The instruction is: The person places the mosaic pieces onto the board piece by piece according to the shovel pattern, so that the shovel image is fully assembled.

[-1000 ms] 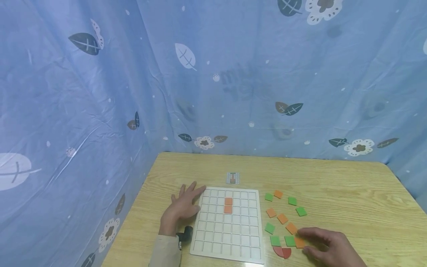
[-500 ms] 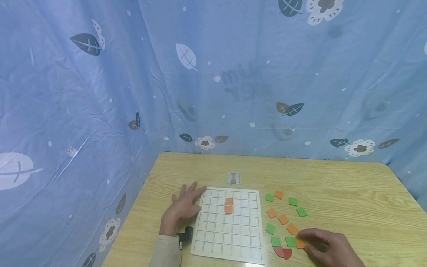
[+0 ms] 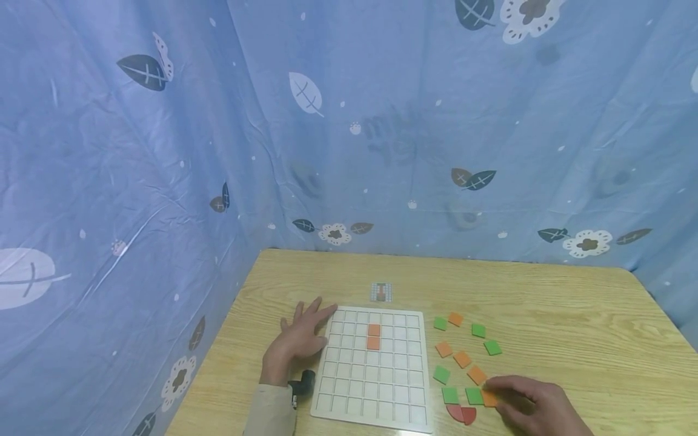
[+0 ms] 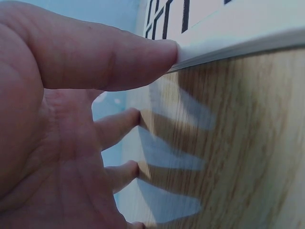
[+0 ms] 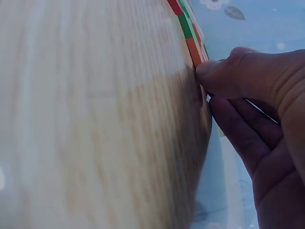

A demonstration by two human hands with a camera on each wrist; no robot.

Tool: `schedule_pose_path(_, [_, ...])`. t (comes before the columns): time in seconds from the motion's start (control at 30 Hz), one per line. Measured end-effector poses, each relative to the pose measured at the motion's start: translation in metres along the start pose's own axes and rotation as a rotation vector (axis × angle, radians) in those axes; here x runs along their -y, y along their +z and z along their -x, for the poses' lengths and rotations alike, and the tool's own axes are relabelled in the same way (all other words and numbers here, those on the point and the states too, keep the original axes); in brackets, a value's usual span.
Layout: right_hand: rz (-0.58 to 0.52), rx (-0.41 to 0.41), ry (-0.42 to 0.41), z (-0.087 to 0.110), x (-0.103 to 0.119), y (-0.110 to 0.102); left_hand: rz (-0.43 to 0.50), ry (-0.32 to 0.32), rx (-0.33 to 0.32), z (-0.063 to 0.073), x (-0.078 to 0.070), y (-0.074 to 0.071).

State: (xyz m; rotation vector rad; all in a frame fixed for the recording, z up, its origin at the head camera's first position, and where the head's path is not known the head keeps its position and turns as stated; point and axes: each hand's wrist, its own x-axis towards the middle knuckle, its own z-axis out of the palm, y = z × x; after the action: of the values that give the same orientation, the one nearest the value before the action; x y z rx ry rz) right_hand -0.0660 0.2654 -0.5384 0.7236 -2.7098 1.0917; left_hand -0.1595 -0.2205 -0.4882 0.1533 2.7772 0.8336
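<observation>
A pale gridded board point(image 3: 372, 375) lies on the table with two orange square tiles point(image 3: 373, 336) in one column near its top. My left hand point(image 3: 300, 339) rests at the board's left edge, fingers spread; its thumb touches the edge in the left wrist view. At the lower right, my right hand point(image 3: 540, 402) has thumb and index finger at an orange tile point(image 3: 489, 398), seemingly pinching it. The thumb point(image 5: 221, 76) meets that tile's edge in the right wrist view. The hand partly covers the tile, which lies against a green tile point(image 3: 474, 396).
Loose green tiles point(image 3: 442, 375) and orange tiles point(image 3: 462, 359) lie scattered right of the board. Two red quarter-round pieces point(image 3: 461, 414) sit below them. A small pattern card point(image 3: 381, 292) lies beyond the board. Blue curtains point(image 3: 392, 121) hang behind the table point(image 3: 534, 303).
My right thumb and index finger have drawn slightly closer together about the orange tile. My left hand and the board have stayed put.
</observation>
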Motion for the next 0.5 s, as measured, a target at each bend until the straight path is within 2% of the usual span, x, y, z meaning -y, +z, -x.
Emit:
schedule_pose_path(0.07, [0.009,0.005,0.0,0.0,0.0,0.0,-0.004,-0.001,-0.002,0.0,0.0,0.0])
schedule_pose_path(0.13, [0.027,0.023,0.047,0.0,0.002,-0.002,-0.006,-0.003,-0.001,0.0,0.0,0.0])
schedule_pose_path(0.33, [0.057,0.114,0.299,0.001,0.01,-0.01,-0.007,-0.007,0.002,-0.001,0.001,0.001])
schedule_pose_path(0.4, [0.046,0.095,0.328,0.0,0.015,-0.011,-0.006,-0.006,-0.001,-0.001,0.002,0.001])
schedule_pose_path(0.5, [0.038,0.031,0.295,-0.004,0.022,-0.012,-0.008,-0.003,-0.003,-0.001,0.002,0.001])
